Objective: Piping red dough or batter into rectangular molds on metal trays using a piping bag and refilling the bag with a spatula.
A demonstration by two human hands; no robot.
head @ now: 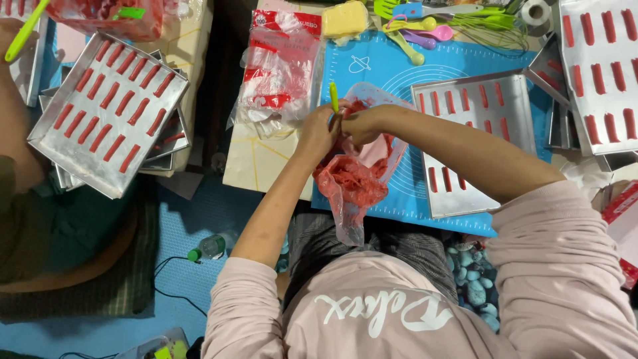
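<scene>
My left hand (318,133) and right hand (362,125) both squeeze the top of the plastic bag (351,183) of red dough. A metal tray (475,143) sits at three o'clock of it.

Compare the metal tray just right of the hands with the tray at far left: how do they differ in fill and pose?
The tray by the hands has few red strips, along its edges, with a bare middle; the far-left tray is filled with rows of them. The tray by the hands lies on the blue mat; the far-left tray sits skewed on a stack of other trays. Both are shiny rectangular metal trays carrying red piped strips.
</scene>
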